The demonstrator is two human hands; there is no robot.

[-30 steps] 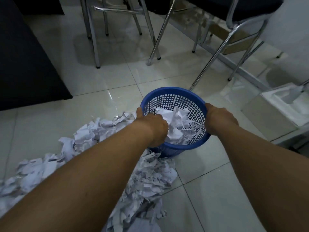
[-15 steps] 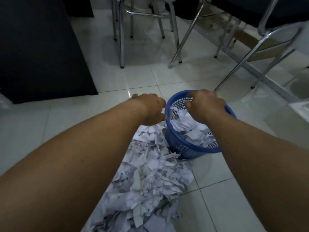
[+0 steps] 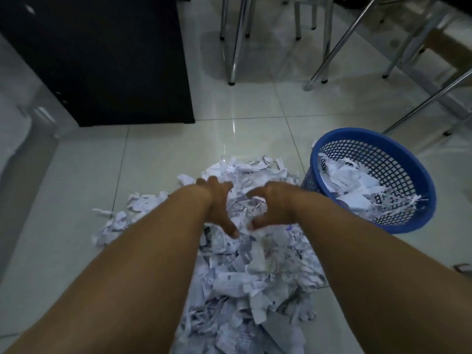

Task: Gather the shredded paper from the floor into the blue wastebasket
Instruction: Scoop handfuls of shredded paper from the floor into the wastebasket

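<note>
Head view, looking down on pale floor tiles [image 3: 153,162]. Far left, a black cabinet [image 3: 102,60]; far centre and right, chrome chair legs [image 3: 233,47]. Centre to near, a heap of shredded paper [image 3: 255,267], partly hidden by two bare forearms [image 3: 153,264]. Just right of the heap, the blue wastebasket [image 3: 362,131], upright, part-filled with scraps. Dark print on some scraps, too small to read. Left hand [image 3: 217,200] and right hand [image 3: 270,203] low over the heap, side by side, fingers spread, loosely curved, gripping nothing; contact with paper unclear.
</note>
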